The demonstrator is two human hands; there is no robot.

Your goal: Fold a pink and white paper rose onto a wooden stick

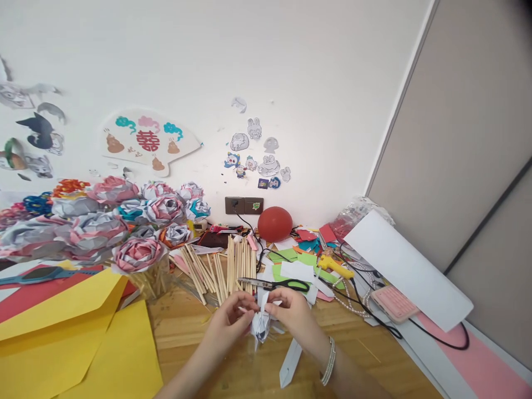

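In the head view, thin folds could crease or tear under too hard a squeeze as a person's left hand [233,317] and right hand [294,311] both pinch a white paper piece [260,326]. It sits between their fingertips, over a wooden table [195,344], near black-handled scissors [277,285].

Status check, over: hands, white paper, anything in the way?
Left hand and right hand holding folded white paper. Scissors close beyond, possibly in the way. Loose paper strip near right wrist.
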